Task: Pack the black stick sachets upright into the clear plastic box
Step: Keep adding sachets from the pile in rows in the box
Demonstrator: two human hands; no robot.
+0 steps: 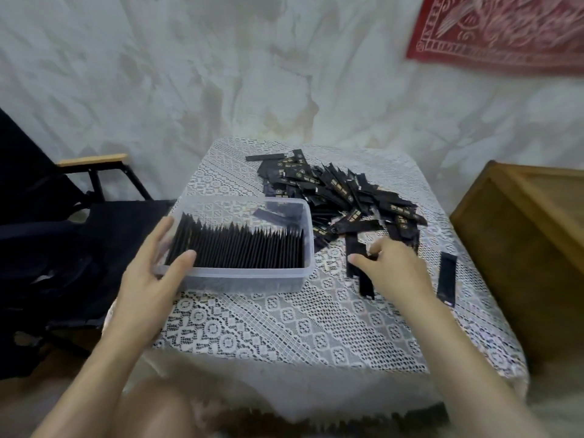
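Many upright sachets [240,248] in clear box [246,281]

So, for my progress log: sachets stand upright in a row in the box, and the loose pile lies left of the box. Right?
Not quite: the head view shows the loose pile right of the box, not left. The sachets in the box do stand upright in a row.

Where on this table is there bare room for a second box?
Widest free patch: the near lace cloth, between the clear box and the front edge. A smaller one lies far left, behind the box. The right half is crowded: sachet pile, loose sachets, right hand.
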